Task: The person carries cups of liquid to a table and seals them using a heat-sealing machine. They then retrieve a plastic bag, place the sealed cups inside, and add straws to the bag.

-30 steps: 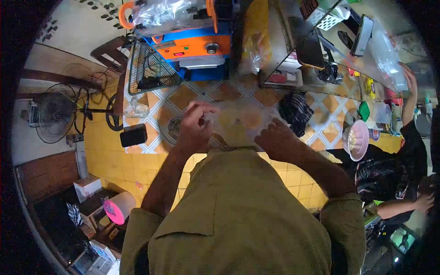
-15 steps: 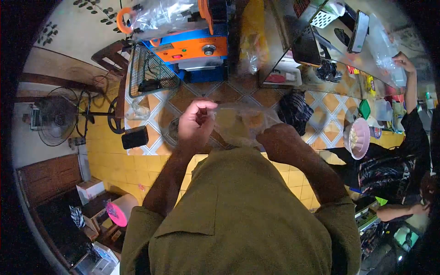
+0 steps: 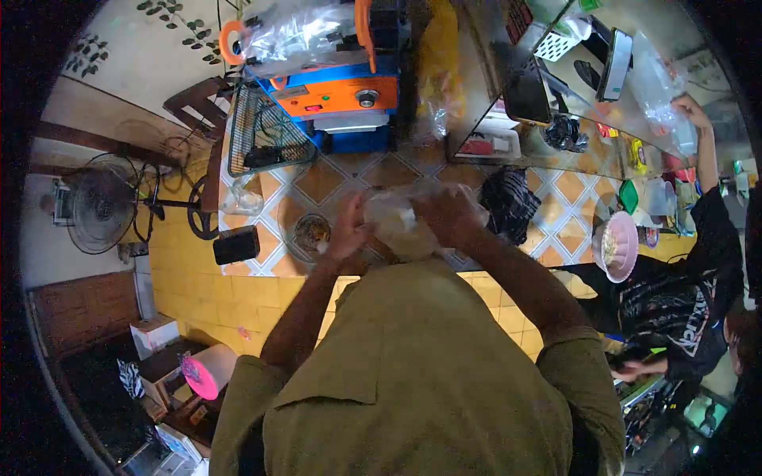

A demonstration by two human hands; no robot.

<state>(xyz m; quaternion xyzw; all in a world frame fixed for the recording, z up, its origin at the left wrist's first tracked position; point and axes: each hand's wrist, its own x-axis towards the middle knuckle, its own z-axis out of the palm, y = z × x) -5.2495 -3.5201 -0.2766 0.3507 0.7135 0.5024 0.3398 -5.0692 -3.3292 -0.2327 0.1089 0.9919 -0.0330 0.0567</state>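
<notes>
Close in front of my body, a clear plastic bag (image 3: 390,214) hangs between my hands above the table. My left hand (image 3: 348,230) grips the bag's left side with bent fingers. On the other side my right hand (image 3: 449,216) has its fingers closed on the bag's upper part; its fingertips are partly hidden. Something tan shows in or through the lower bag, and I cannot make out which. Left of my left hand, a round see-through dish (image 3: 312,232) sits on the tiled tabletop. A crumpled black plastic bag (image 3: 509,205) lies to the right of my right hand.
An orange and blue machine (image 3: 337,97) stands at the back beside a wire basket (image 3: 270,131). A black box (image 3: 236,245) lies at the table's left edge. To the right are a glass case (image 3: 476,119), a pink bowl (image 3: 624,246) and another person (image 3: 675,301).
My right hand has moved left and inward over the bag, bringing my hands closer together. My left hand has shifted slightly right and down. The bag looks more bunched up.
</notes>
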